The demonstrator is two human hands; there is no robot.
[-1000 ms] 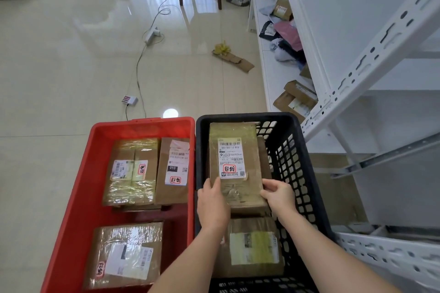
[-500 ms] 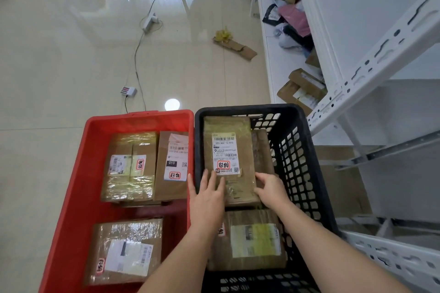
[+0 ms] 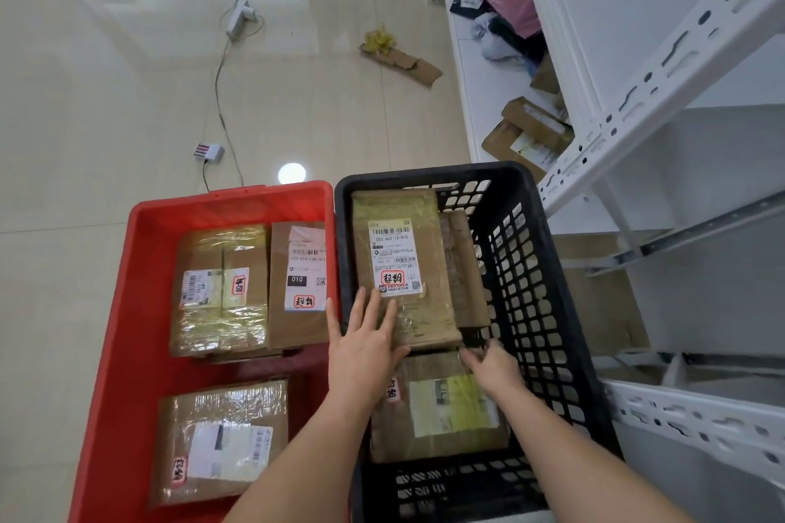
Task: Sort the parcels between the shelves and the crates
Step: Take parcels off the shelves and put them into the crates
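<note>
Two crates sit side by side on the floor in the lower half of the frame. The red crate (image 3: 140,310) is on the left and holds three brown parcels. The black crate (image 3: 535,268) is on the right, next to the white shelves (image 3: 662,68) at the right edge.

In the black crate, a long taped parcel (image 3: 399,268) with a white label lies on top, toward the far end. The left hand (image 3: 365,348) rests flat on its near end, fingers straight and spread wide. The right hand (image 3: 492,367) is at the parcel's near right corner, fingers curled (I cannot tell if it holds anything). Another parcel (image 3: 441,412) lies under both wrists.
</note>
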